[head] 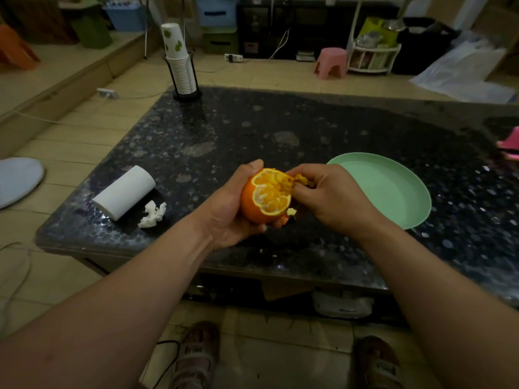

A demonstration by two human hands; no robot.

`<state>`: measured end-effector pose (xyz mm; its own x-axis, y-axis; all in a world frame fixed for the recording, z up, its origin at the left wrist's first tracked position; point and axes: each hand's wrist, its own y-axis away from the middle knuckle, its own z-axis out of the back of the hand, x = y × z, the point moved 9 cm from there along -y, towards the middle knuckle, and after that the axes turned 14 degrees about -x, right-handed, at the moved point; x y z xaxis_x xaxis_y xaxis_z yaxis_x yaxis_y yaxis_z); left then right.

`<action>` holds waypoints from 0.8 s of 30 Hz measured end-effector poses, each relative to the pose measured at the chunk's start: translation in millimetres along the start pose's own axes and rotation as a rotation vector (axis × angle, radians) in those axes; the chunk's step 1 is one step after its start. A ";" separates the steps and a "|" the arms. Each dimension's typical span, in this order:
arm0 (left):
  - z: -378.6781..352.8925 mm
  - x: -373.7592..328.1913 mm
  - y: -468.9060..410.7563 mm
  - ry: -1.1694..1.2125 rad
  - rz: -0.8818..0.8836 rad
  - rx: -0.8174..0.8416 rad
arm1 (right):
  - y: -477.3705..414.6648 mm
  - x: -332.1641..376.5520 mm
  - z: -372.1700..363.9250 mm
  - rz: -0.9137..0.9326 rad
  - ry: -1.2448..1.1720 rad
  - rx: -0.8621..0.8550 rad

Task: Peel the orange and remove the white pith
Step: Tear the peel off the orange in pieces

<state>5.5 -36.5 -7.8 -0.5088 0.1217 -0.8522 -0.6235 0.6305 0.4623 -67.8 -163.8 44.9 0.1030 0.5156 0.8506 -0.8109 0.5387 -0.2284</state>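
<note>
One orange [264, 197] is held above the near middle of the table [280, 119], between two bare hands. The left hand [230, 214] cups it from the left and below, with its fingers [254, 165] curled round the smooth rind and the thumb lying over the far top. About the upper half is stripped. Ragged, pulpy segments show there, edged by a scalloped rim of white pith, while the lower half keeps its glossy orange skin.

The right hand [331, 197] meets the fruit at its upper right, its fingers [306, 189] bunched together and pinching a torn bit of peel [302, 179]. One small pale scrap [291, 211] shows just under the orange; I cannot tell whether it lies on the table.

The table is dark and glossy, speckled with pebble-like dots. On it, right of the hands and partly hidden behind the right hand, lies one round, shallow, pale green plate [393, 186]. To the near left lies one white paper roll [125, 192] on its side, and one crumpled white tissue [153, 211] just beside it. At the far left corner stands one tall stack of ribbed paper cups [178, 60] in a black wire holder. The top cup bears green marks.

Beyond the table, on the tiled floor, stands one pink plastic stool [331, 63]. Two sandalled feet show at the near edge.
</note>
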 end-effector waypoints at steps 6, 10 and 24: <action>8.7 0.2 -4.3 0.026 -0.001 -0.117 | -4.3 -3.1 1.4 0.096 0.161 -0.154; 15.5 7.1 -12.6 -0.008 0.019 -0.182 | -4.3 4.6 -3.3 0.189 0.284 -0.151; 30.1 12.9 -18.9 -0.263 0.024 -0.170 | -4.1 -16.6 -13.0 -0.087 -0.084 0.085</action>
<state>28.6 -23.7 -34.8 -0.3673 0.3429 -0.8646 -0.7152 0.4902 0.4982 -58.7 -165.9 25.5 0.1293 0.4101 0.9028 -0.8473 0.5186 -0.1142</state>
